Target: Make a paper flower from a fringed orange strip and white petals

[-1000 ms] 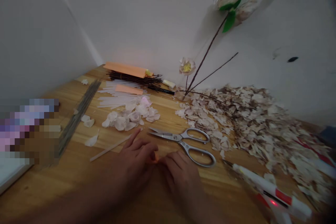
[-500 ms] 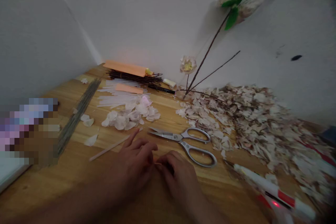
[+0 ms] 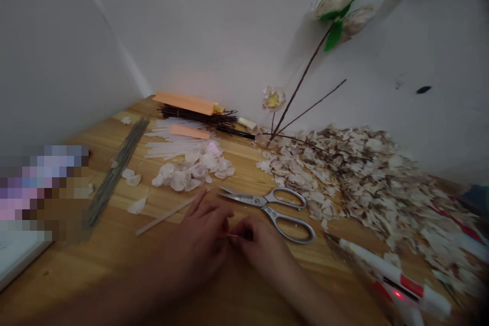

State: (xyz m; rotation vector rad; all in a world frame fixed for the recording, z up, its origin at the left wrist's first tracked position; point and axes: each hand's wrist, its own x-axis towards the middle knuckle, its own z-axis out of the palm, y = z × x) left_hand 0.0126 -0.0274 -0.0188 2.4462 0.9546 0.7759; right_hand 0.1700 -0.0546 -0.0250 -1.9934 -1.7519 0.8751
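**Fingertips meet over a sliver on a littered wood table**

A grainy, honey-coloured wooden table (image 3: 95, 265) sits in a corner of plain white walls. At its near middle the left hand (image 3: 202, 242) and right hand (image 3: 260, 244) curl inward, fingertips pinched together on a small pale sliver (image 3: 232, 235), thin and straight. Just beyond lie steel scissors (image 3: 275, 206), blades slightly parted. Soft cupped petals (image 3: 194, 168) cluster behind, and a heap of dry, flaky scraps (image 3: 362, 178) spreads to the right.

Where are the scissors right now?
In the head view, the scissors lie on the wooden table just beyond the right hand, left of the big petal pile.
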